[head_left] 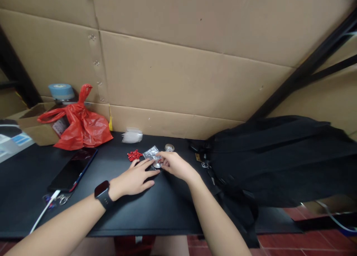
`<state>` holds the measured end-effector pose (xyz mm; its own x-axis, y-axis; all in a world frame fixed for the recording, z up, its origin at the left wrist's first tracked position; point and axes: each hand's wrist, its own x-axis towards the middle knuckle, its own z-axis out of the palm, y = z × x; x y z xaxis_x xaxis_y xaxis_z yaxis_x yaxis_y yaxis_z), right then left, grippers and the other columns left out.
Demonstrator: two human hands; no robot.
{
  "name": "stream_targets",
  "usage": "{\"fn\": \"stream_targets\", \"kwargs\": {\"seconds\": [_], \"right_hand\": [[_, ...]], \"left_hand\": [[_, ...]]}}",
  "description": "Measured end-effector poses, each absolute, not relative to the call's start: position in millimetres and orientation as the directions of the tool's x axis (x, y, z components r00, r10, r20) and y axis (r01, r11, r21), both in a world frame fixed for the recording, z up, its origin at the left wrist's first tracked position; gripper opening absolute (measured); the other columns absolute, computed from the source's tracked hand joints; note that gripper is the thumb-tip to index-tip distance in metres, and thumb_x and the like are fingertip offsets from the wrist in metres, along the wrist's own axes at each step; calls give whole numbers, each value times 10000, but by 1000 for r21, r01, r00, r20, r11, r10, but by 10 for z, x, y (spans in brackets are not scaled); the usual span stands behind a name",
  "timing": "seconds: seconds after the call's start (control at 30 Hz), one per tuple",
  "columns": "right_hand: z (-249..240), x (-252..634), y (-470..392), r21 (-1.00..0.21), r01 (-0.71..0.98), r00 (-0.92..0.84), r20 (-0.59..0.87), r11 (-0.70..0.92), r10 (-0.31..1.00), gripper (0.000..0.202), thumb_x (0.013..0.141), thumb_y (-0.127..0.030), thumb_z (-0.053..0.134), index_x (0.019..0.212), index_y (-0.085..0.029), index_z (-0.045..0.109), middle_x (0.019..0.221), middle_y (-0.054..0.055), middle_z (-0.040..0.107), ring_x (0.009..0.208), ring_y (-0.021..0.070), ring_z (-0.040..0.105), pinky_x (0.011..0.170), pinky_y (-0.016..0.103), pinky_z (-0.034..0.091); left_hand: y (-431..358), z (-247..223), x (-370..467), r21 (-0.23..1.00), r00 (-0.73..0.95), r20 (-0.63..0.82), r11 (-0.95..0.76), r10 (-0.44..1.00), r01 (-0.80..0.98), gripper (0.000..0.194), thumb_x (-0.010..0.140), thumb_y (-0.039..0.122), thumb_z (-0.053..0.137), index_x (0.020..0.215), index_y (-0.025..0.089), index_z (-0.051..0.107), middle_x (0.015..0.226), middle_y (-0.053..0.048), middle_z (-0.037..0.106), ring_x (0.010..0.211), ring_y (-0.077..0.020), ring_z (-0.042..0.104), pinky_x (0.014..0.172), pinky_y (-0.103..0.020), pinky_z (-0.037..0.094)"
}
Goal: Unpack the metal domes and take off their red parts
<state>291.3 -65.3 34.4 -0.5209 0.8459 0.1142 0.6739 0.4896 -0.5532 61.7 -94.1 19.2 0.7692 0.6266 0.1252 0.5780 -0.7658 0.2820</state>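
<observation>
While the left hand (138, 178) lies palm down with its fingers spread open, fingertips close to a crinkled clear packet (151, 153), the right hand (174, 165) comes in from the other side, fingers curled at a small silvery round thing (157, 164)! Is it pinched? Cannot tell; the fingers partly cover it. That round thing sits between the two hands, on the black table (170, 204), right by the packet's near edge.

Just beside the packet, a little heap of red pieces (134, 155)! Behind the right hand, a roll of tape (169, 147), and farther back, near the cardboard wall (167, 77), some whitish packets (132, 136). Out on the left, a phone (74, 170) with a white cable (44, 213) plugged in, a knotted red bag (83, 127) beyond it; over on the right, a big black backpack (279, 161).
</observation>
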Motion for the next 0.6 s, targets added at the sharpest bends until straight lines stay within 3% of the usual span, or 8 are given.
{"fn": "stream_targets", "kwargs": {"seconds": [0.23,0.37,0.5,0.6], "right_hand": [[292,2776,-605,-300,827,-419,235,476,877,385,875,-187,660,1244,-263,577,1137,58,601,1071,199,574,877,302,467],[225,2702,-541,-220,861,-401,259,458,879,322,910,-250,632,1226,-252,574,1119,65,597,1094,219,545,888,310,443],[205,2694,-496,-218,881,-356,279,420,892,211,889,-264,651,1092,-221,608,1064,64,604,1035,225,542,877,325,433],[245,2775,-510,-300,814,-452,212,498,867,134,857,-247,683,977,-204,640,1038,53,600,1010,203,554,870,306,435]], "left_hand": [[-944,178,616,284,770,136,-769,624,573,427,974,394,478,1397,363,527,1592,-82,324,1480,-335,238,1146,-592,237],[-951,215,609,281,773,106,-765,625,580,426,979,393,470,1401,372,518,1609,-69,290,1485,-331,224,1139,-587,249],[-933,245,592,279,778,103,-769,619,575,408,966,386,499,1371,369,541,1592,-63,329,1472,-314,263,1133,-571,252],[-917,258,588,284,762,169,-772,625,569,282,961,348,507,1213,334,633,1463,-46,512,1407,-282,374,1131,-522,256]]}}
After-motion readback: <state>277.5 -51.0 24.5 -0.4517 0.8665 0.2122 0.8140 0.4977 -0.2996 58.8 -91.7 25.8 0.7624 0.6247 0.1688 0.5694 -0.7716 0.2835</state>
